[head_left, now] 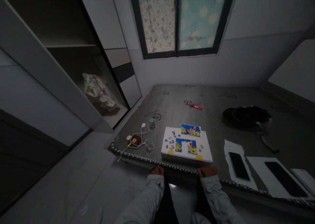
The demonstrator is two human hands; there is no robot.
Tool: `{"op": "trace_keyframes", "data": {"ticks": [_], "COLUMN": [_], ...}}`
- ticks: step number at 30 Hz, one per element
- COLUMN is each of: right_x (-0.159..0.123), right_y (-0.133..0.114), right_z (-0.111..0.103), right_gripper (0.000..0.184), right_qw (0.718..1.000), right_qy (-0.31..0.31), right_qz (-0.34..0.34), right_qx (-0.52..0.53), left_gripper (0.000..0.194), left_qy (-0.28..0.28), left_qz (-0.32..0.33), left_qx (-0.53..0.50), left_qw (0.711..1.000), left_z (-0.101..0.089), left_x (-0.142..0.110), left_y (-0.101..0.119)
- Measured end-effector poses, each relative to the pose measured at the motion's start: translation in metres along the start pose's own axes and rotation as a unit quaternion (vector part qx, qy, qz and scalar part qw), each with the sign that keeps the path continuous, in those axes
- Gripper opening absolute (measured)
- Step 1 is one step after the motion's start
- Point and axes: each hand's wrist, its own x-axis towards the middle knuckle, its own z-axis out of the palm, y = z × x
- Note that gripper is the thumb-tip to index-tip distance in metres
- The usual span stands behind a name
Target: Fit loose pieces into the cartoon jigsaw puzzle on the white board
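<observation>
A white board (pixel 206 152) lies on the grey mattress (pixel 214 102) near its front edge. On it sits a partly built cartoon jigsaw (pixel 186 146), with several loose pieces (pixel 170 141) to its left and a small reference picture (pixel 190 130) at its far edge. My left hand (pixel 157 170) rests on the mattress's front edge, just below the board's left corner. My right hand (pixel 207 171) rests on the same edge under the board's right corner. Both hands look curled over the edge; their fingers are mostly hidden and too dark to read.
A phone (pixel 238 165) on white paper lies right of the board, with a dark tablet (pixel 285 178) further right. A white cable (pixel 137 142), a small jar (pixel 152 123) and a clear cup (pixel 149 144) sit to the left. A black garment (pixel 246 115), a red wrapper (pixel 193 105), an open wardrobe (pixel 81 63).
</observation>
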Motion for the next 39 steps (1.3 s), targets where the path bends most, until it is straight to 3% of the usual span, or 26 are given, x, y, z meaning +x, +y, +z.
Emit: {"op": "trace_keyframes", "data": {"ticks": [5,14,21,31,36,39], "right_x": [0.006,-0.006,-0.002,0.002,-0.002,-0.004], "right_y": [0.002,0.006,0.015,0.008,0.017,0.014], "right_z": [0.0,0.009,0.01,0.007,0.01,0.01], "right_gripper": [0.048,0.045,0.05,0.058,0.051,0.049], "right_qw": [0.999,0.999,0.997,0.997,0.992,0.995], "right_qy": [-0.013,-0.011,-0.008,0.01,0.012,-0.012], "right_qz": [-0.045,-0.034,-0.076,-0.064,-0.113,-0.083], "right_qx": [-0.008,-0.017,-0.033,-0.043,-0.054,-0.051], "left_gripper": [0.024,0.025,0.025,0.021,0.024,0.022], "left_qy": [0.003,-0.003,0.012,0.015,0.011,0.013], "left_qz": [-0.003,0.002,-0.002,-0.002,-0.004,-0.001], "left_qx": [0.014,0.028,0.034,0.001,0.022,0.027], "left_qw": [1.0,1.0,0.999,1.0,1.0,1.0], "left_z": [0.005,0.01,0.004,0.004,0.009,0.01], "left_x": [0.002,0.005,-0.002,-0.001,0.004,0.005], "left_y": [-0.002,-0.009,-0.006,-0.009,-0.012,-0.012]}}
